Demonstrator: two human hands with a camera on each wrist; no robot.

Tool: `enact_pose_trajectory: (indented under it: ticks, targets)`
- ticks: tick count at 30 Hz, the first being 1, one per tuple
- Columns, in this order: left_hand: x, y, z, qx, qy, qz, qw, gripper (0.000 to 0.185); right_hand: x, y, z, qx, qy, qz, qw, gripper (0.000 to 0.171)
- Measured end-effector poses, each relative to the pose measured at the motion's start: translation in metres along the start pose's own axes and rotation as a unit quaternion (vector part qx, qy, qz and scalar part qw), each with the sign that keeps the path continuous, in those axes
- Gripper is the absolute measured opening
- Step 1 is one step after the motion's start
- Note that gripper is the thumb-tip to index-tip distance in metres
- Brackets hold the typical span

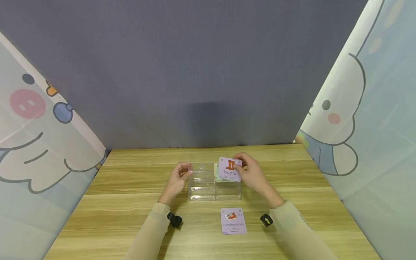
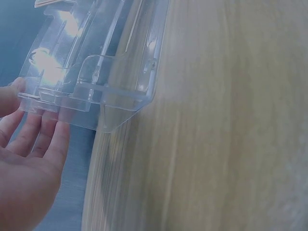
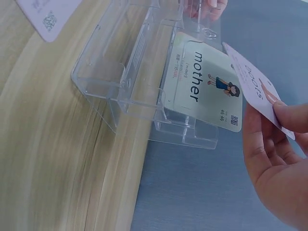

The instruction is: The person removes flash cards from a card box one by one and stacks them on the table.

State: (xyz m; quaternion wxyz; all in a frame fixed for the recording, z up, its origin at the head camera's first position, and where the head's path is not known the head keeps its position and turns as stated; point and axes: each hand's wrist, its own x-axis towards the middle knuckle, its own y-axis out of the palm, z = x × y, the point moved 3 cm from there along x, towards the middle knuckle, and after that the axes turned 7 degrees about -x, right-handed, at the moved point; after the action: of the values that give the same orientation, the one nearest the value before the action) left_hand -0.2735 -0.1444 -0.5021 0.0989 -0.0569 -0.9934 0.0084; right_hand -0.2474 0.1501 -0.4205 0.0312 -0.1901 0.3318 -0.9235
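A clear plastic card holder (image 1: pixel 214 186) stands mid-table. My left hand (image 1: pixel 180 176) holds its left end, thumb on one side and fingertips (image 2: pixel 48 137) on the other side of the holder (image 2: pixel 96 72). My right hand (image 1: pixel 251 172) pinches a lilac "boots" card (image 1: pixel 230 169) just above the holder's right half. In the right wrist view the boots card (image 3: pixel 255 91) hangs by the right hand (image 3: pixel 276 159), close over a pale "mother" card (image 3: pixel 202 86) that stands in a slot of the holder (image 3: pixel 120 82). A "running shoes" card (image 1: pixel 233 221) lies flat near me.
The wooden table (image 1: pixel 130 202) is walled by a grey backdrop and cartoon-print curtains on both sides. Small black wrist cameras (image 1: pixel 174 219) sit by each sleeve. The running shoes card (image 3: pixel 48 14) lies in front of the holder.
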Motion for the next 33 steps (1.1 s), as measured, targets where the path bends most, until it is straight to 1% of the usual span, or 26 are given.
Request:
enact_pose_trajectory:
  ticks: [5, 14, 18, 23, 30, 33]
  targets:
    - [0.000, -0.001, 0.000, -0.004, 0.001, -0.001, 1.0000, 0.029, -0.002, -0.003, 0.004, 0.009, -0.005, 0.001, 1.000, 0.024]
    - [0.000, -0.001, 0.000, 0.003, -0.004, 0.004, 1.0000, 0.030, -0.006, -0.003, 0.006, 0.039, -0.011, 0.018, 0.999, 0.024]
    - [0.001, -0.001, 0.002, 0.003, 0.000, 0.005, 1.0000, 0.030, -0.007, -0.004, 0.009, 0.057, -0.005, 0.029, 0.998, 0.024]
    - [0.001, -0.001, 0.001, 0.000, 0.000, 0.004, 1.0000, 0.030, -0.009, -0.005, 0.010, 0.071, 0.001, 0.037, 0.997, 0.023]
    - [0.001, -0.002, 0.000, 0.005, -0.009, 0.002, 0.9999, 0.032, -0.013, -0.008, 0.010, 0.091, 0.004, 0.044, 0.995, 0.022]
    - [0.001, -0.001, 0.001, 0.003, -0.002, -0.001, 1.0000, 0.031, -0.015, -0.010, 0.012, 0.106, 0.013, 0.049, 0.993, 0.023]
